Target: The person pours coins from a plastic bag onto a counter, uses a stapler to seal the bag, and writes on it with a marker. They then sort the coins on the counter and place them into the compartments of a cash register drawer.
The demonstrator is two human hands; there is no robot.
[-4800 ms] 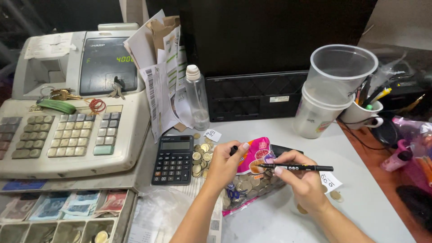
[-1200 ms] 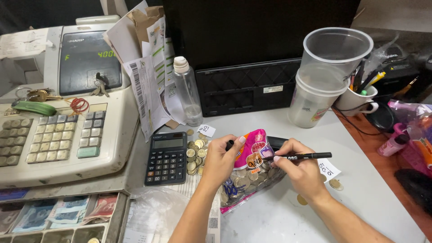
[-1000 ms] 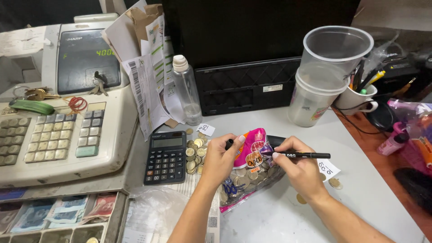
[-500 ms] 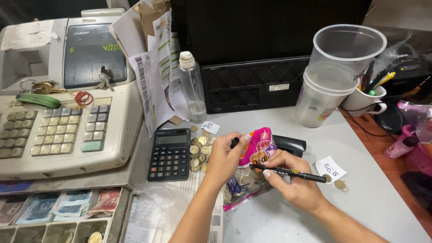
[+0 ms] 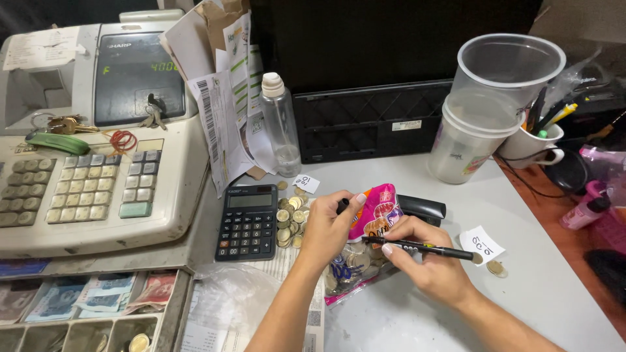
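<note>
My left hand [image 5: 329,228] grips the top of a pink plastic bag of coins [image 5: 365,244] on the white counter [image 5: 404,313]; a black cap shows between its fingers. My right hand [image 5: 427,264] holds a black marker pen [image 5: 427,248], whose tip rests on the bag's pink upper part. A pile of loose coins [image 5: 290,221] lies just left of my left hand, next to a black calculator [image 5: 248,221].
A beige cash register [image 5: 98,143] with an open drawer of banknotes [image 5: 85,300] fills the left. Behind stand a clear bottle [image 5: 280,124], papers [image 5: 225,98], stacked plastic cups [image 5: 486,111] and a pen mug [image 5: 531,146]. A small paper tag [image 5: 479,244] and coins [image 5: 497,267] lie right.
The marker tip has dropped from level with the bag's label to lower on it, with my right hand tilting down. The bag has been pulled slightly up and nearer the calculator.
</note>
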